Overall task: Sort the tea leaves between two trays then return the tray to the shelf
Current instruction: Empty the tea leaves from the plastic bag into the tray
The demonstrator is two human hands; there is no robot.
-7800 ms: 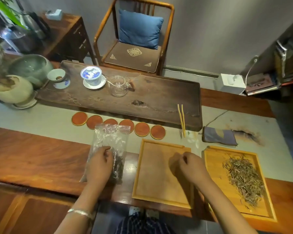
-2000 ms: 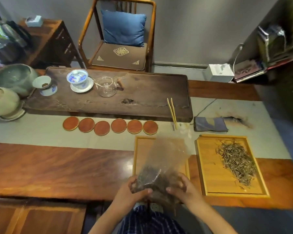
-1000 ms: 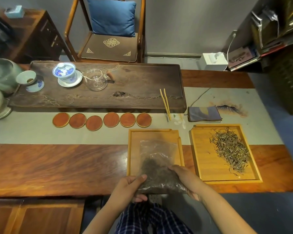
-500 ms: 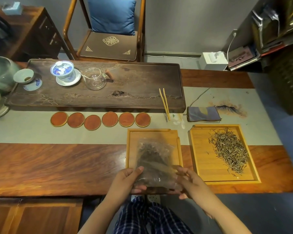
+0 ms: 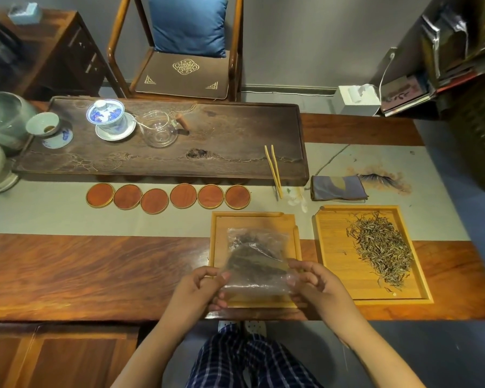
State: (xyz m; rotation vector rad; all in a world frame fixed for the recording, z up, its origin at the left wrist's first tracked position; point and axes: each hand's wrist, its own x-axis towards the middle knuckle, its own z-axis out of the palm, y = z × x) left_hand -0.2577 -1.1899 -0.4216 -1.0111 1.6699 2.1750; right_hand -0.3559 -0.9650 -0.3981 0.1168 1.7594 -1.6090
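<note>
A: What carries it all?
B: A long reddish-brown wooden table [image 5: 67,275], with a dark carved wooden tea tray [image 5: 207,152] at its far side.
A: And nearer?
B: Two pale bamboo trays side by side. The right bamboo tray [image 5: 333,261] holds a heap of pale green tea leaves [image 5: 381,247]; the left bamboo tray [image 5: 219,236] lies under a clear plastic bag of dark tea leaves [image 5: 255,256].
A: Who has the bag?
B: Both hands (bare). The left hand [image 5: 196,292] pinches its near left corner, the right hand [image 5: 317,287] its near right corner; each grip is clamped on the plastic, held just above the tray's near edge.
</note>
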